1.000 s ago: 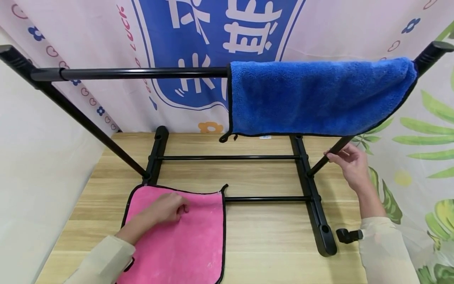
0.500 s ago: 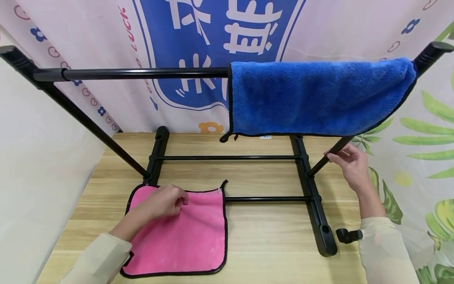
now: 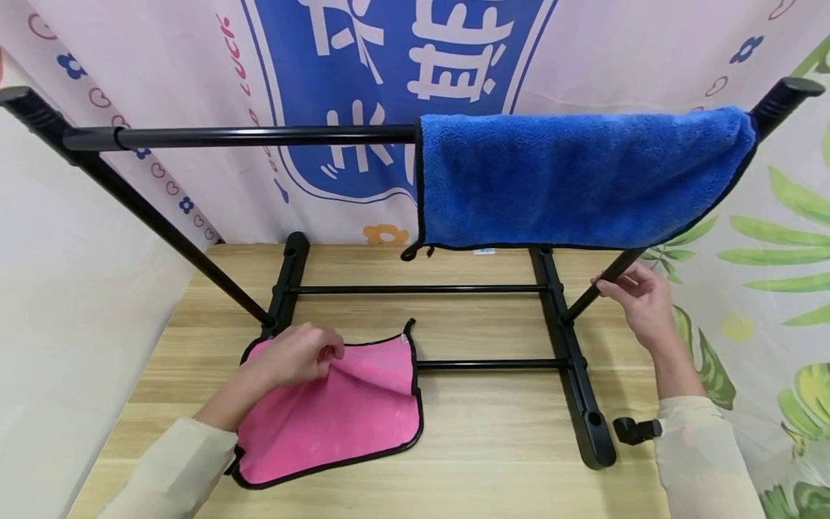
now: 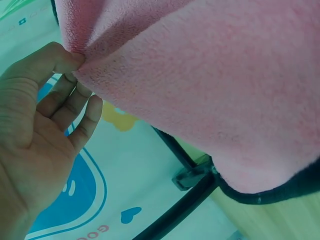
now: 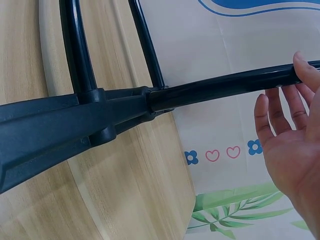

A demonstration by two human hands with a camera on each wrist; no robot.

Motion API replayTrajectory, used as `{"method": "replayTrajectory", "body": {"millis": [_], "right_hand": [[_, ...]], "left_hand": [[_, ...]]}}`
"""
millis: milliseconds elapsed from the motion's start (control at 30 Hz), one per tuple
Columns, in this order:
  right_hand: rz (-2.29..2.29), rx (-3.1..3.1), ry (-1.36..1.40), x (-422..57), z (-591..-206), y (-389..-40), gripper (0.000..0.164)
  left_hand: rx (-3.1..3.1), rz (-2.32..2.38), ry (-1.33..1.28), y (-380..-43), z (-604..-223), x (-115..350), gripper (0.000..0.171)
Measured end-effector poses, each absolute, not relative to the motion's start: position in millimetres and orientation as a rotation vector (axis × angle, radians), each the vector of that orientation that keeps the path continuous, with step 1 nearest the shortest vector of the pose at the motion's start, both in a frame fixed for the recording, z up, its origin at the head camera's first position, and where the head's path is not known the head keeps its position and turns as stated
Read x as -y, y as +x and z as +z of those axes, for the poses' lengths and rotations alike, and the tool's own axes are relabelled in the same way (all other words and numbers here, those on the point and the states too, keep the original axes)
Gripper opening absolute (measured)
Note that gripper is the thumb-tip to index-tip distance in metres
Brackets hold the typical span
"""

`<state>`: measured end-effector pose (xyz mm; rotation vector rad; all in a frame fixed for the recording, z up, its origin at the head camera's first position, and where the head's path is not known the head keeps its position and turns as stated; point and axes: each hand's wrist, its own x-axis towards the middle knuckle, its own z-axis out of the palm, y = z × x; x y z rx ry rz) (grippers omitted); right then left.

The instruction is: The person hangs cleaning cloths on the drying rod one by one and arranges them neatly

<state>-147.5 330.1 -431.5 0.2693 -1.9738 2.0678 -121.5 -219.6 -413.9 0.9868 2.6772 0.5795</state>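
Note:
My left hand (image 3: 300,358) pinches a fold near the middle of a pink cloth (image 3: 337,425) with black edging. In the left wrist view, thumb and fingertips grip the raised peak of this fluffy cloth (image 4: 225,90), which slopes down to the right. The cloth hangs at the lower left of a black rack, partly hiding its left foot and front crossbar. My right hand (image 3: 642,299) holds the rack's right upright (image 3: 593,292) near its base. Seen from the right wrist, the thumb and fingers sit around the black tube (image 5: 230,87).
A blue towel (image 3: 577,180) with black edging hangs over the right half of the top bar (image 3: 259,136). The right foot (image 3: 593,436) stands on the wooden table (image 3: 493,461). A small black fitting (image 3: 637,430) lies by my right sleeve. Printed curtains surround the table.
My left hand has moved slightly up and left, raising the pink cloth. Its lower edge has lifted into view and a fold has formed. The right hand keeps its hold.

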Motion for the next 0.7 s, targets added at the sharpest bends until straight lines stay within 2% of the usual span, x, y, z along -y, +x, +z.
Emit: {"method": "replayTrajectory", "body": {"millis": [200, 700], "right_hand": [[2.055, 1.975, 0.260, -330, -432, -148, 0.011], [2.063, 1.941, 0.261, -329, -434, -149, 0.008]], "left_hand": [[-2.704, 0.616, 0.948, -122, -404, 221, 0.026], [-2.844, 0.700, 1.075, -123, -388, 220, 0.027]]}}
